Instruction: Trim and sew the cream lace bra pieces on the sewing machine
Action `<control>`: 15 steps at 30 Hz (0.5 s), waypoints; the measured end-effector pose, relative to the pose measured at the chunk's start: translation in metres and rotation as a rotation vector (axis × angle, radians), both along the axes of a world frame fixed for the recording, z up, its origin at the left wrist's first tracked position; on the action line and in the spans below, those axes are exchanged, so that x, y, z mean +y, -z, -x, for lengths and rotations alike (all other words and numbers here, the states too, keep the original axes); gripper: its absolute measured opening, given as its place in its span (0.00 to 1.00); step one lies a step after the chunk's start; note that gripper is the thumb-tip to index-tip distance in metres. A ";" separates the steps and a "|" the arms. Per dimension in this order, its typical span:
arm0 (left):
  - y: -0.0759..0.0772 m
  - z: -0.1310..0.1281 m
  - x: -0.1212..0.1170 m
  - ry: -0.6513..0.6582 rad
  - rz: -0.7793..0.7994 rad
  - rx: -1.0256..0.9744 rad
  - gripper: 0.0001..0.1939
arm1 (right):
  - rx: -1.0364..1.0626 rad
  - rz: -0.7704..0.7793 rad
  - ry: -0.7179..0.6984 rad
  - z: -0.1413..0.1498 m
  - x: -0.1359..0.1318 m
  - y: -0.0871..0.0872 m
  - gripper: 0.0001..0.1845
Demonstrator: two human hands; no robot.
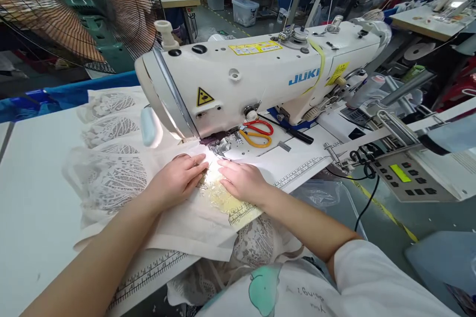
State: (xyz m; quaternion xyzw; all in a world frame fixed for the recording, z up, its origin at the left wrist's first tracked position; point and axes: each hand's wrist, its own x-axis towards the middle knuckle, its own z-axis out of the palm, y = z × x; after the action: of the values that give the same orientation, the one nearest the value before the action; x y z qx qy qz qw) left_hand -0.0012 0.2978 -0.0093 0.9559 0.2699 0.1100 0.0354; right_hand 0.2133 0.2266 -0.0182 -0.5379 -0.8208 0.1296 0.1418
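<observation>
Both hands rest close to the needle area of a white sewing machine [238,77]. My left hand [182,178] lies flat on pale fabric [197,225], fingers stretched toward the presser foot [222,147]. On the other side of the foot, my right hand [243,181] presses down with its fingers apart. Between the hands is a piece of lace [215,193], over a yellowish patch lit by the machine lamp. The fabric directly under the fingertips is partly hidden. More white lace pieces [115,178] are spread left of my left hand.
Orange-and-red-handled scissors [258,139] and a black-handled screwdriver [299,134] lie on the machine bed. Lace fabric [256,242] hangs over the front table edge. A large fan [122,7] stands behind left; a control box [409,176] sits at right.
</observation>
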 end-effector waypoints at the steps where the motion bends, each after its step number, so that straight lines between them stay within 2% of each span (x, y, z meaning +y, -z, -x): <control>1: -0.001 0.000 0.000 0.000 0.000 -0.003 0.21 | 0.005 0.003 0.003 0.000 0.000 0.000 0.17; 11: -0.005 0.002 0.013 -0.002 -0.028 0.009 0.24 | -0.026 0.046 0.021 0.002 0.002 -0.004 0.18; 15: -0.005 0.004 0.024 -0.048 -0.021 0.027 0.24 | -0.027 0.037 0.029 0.004 0.003 -0.003 0.18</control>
State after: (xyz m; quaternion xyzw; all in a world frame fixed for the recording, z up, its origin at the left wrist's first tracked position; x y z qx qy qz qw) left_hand -0.0052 0.3215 -0.0047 0.9508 0.2923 0.1005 0.0191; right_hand 0.2091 0.2293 -0.0152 -0.5540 -0.8123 0.1353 0.1225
